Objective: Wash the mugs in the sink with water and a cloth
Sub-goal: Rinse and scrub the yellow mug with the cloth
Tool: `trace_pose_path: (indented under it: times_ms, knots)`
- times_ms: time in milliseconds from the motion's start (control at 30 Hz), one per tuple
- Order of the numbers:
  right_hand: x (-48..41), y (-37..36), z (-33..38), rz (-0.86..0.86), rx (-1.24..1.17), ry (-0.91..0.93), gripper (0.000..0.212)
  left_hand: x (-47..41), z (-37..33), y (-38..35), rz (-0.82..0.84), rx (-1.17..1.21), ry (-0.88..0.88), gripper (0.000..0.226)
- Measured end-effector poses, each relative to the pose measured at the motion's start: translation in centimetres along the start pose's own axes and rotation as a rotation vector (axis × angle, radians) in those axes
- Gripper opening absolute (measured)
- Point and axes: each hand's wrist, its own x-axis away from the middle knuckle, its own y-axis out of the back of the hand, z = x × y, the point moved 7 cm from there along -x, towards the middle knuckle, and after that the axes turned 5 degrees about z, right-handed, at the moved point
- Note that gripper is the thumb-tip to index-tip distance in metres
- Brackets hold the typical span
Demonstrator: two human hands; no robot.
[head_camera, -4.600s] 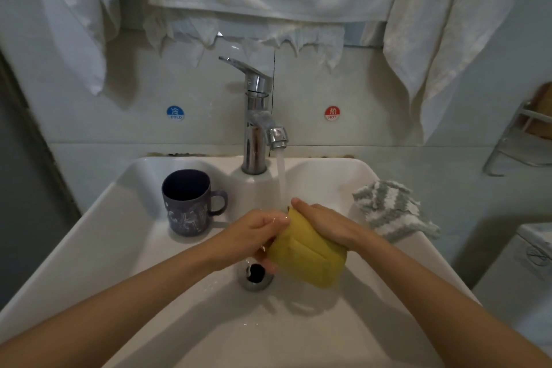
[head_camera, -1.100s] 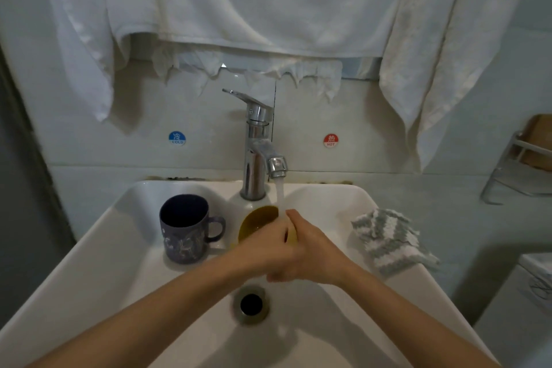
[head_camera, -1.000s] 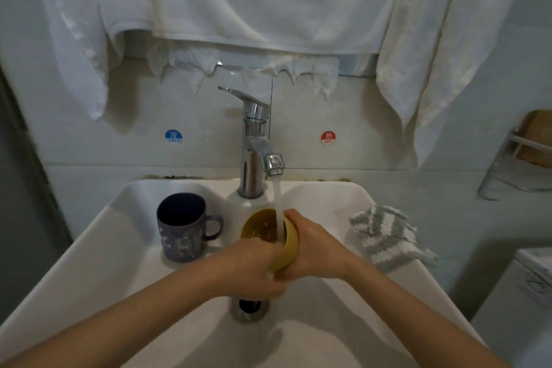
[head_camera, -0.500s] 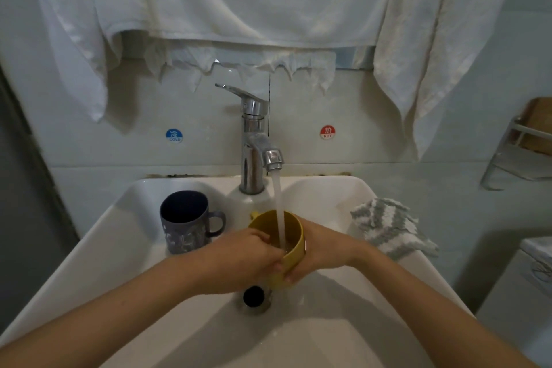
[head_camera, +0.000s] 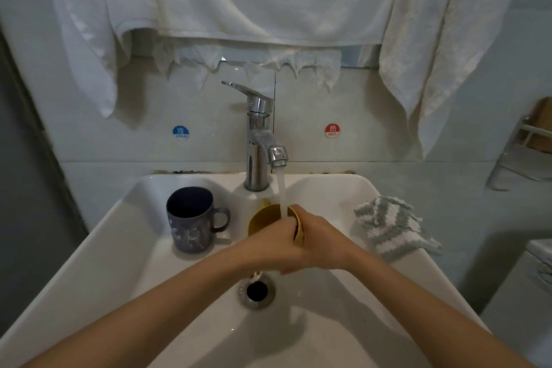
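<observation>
A yellow mug is held under the running water stream over the white sink. My right hand grips its right side at the rim. My left hand covers its front, fingers reaching into or over the mouth; most of the mug is hidden. A dark blue patterned mug stands upright at the sink's back left, handle to the right. A grey and white striped cloth lies on the sink's right edge, untouched.
The chrome faucet stands at the back middle with its lever raised. The drain lies below my hands. White towels hang above the sink. A metal rack is on the right wall.
The yellow mug has tipped from mouth-up toward me, and my left hand has moved up over its mouth under the stream. The blue mug and cloth have stayed put.
</observation>
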Motion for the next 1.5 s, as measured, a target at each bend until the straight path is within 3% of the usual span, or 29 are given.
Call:
trace_pose_path:
  times_ms: [100,167,233,300,367,433,500,567,667,800,933,1067,1133,1233,1333,1433,1500]
  knots:
    - [-0.1,-0.1,-0.2,0.023,0.023,-0.004,0.077,1.6,2.1,-1.1,0.232,-0.561,-0.039,0.035]
    - [-0.2,-0.1,-0.4,0.013,0.026,-0.020,0.082,2.1,3.2,-0.4,0.177,-0.761,0.016,0.044]
    - [-0.1,0.0,-0.4,0.001,0.023,-0.026,0.085,1.9,2.7,-0.2,0.117,-0.805,-0.018,0.043]
    - [-0.1,-0.2,-0.4,0.006,0.037,-0.015,0.083,1.2,2.1,-0.7,0.174,-0.560,-0.082,0.036]
    - [0.0,-0.6,-0.1,0.023,0.060,-0.027,0.081,0.4,1.4,-0.5,0.171,-0.091,-0.078,0.022]
    - [-0.1,-1.1,0.0,0.020,0.075,-0.081,0.085,-0.2,1.1,1.0,0.013,0.322,-0.017,0.020]
    - [-0.1,-1.2,0.4,-0.022,0.105,-0.089,0.090,-0.8,2.1,1.6,-0.135,0.531,0.075,0.026]
    - [0.0,-0.9,0.4,-0.062,0.092,-0.085,0.094,-0.7,2.4,1.3,-0.191,0.270,0.147,0.026]
    - [-0.1,-0.5,0.4,-0.075,0.069,-0.046,0.089,0.2,1.1,0.3,-0.101,-0.144,-0.002,0.034]
    - [-0.6,-0.8,-0.3,-0.040,0.007,-0.069,0.083,1.2,1.7,0.9,-0.051,-0.229,-0.007,0.028]
    - [-0.9,-0.6,-1.4,0.064,-0.078,-0.013,0.091,2.4,1.8,0.9,0.035,-0.506,-0.105,0.028]
    - [-0.5,1.5,-1.0,-0.113,-0.004,0.005,0.083,2.9,2.8,1.2,0.071,-0.820,-0.153,0.028]
    - [-0.5,1.7,-0.4,-0.157,0.096,0.037,0.100,3.1,2.8,1.1,0.079,-0.909,-0.228,0.032]
    - [-0.4,0.6,0.4,-0.062,0.155,0.109,0.121,3.3,3.1,0.5,0.142,-1.027,-0.302,0.043]
    - [-0.3,-0.3,0.8,0.021,0.083,0.136,0.097,3.5,2.7,0.0,0.142,-1.128,-0.291,0.041]
    - [-0.3,-0.2,0.7,-0.018,0.056,0.118,0.089,2.8,2.2,-0.2,0.236,-0.939,-0.116,0.027]
    - [-0.3,-0.3,0.7,-0.023,0.064,0.103,0.087,1.9,1.6,-0.7,0.332,-0.411,-0.004,0.017]
